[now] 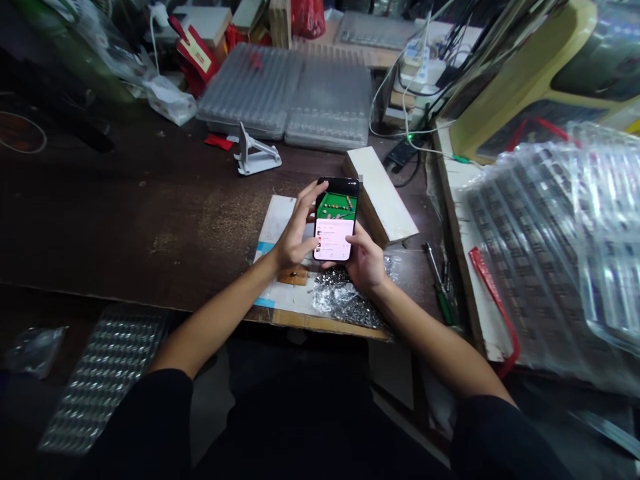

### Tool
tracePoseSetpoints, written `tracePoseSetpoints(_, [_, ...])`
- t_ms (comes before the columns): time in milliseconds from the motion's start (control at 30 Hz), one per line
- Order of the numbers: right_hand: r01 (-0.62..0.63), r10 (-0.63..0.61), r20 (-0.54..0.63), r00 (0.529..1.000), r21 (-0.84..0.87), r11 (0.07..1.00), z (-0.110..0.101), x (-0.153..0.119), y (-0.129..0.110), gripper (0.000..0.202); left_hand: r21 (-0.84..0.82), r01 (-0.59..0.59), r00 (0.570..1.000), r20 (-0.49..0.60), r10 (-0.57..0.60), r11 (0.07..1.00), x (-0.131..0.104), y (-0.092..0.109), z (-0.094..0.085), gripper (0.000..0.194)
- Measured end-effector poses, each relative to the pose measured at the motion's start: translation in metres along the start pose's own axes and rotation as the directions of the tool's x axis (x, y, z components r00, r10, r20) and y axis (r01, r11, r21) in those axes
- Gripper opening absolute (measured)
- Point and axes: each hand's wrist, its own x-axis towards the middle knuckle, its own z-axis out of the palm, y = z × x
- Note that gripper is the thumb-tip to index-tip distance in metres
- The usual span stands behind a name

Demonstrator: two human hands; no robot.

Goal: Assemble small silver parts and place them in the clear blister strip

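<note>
A smartphone [334, 223] is held upright between both hands above the workbench. Its lit screen has a green billiard table picture on top and a pale list below. My left hand [296, 233] grips the phone's left side, thumb at the lower left of the screen. At the lower right edge, my right hand [366, 259] is closed on the phone, its thumb over the screen. Beneath the hands lie a white board [275, 217] with blue tape and a clear plastic bag of small shiny metal parts [345, 300]. A brown piece [293, 275] rests on the board.
A white block [381, 193] stands just right of the phone. Behind are a white folding stand [256, 157] and stacked clear plastic trays [327, 100]. A green-handled screwdriver [440, 287] lies right, near more stacked trays [535, 260]. Cables [407, 127] run at the back right.
</note>
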Motion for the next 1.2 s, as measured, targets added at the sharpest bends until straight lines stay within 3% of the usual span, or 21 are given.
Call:
tracePoseSetpoints(267, [0.016, -0.016, -0.009, 1.0, 0.008, 1.0, -0.0026, 0.002, 0.0032, 0.067, -0.074, -0.043, 0.998, -0.038, 0.041, 0.996, -0.0007, -0.0073, 0.001, 0.09])
tracePoseSetpoints(1200, [0.018, -0.018, -0.007, 1.0, -0.023, 1.0, -0.0019, 0.0007, 0.0023, 0.068, -0.007, -0.006, 0.995, -0.101, 0.005, 1.0, -0.0017, -0.0057, 0.0011, 0.083])
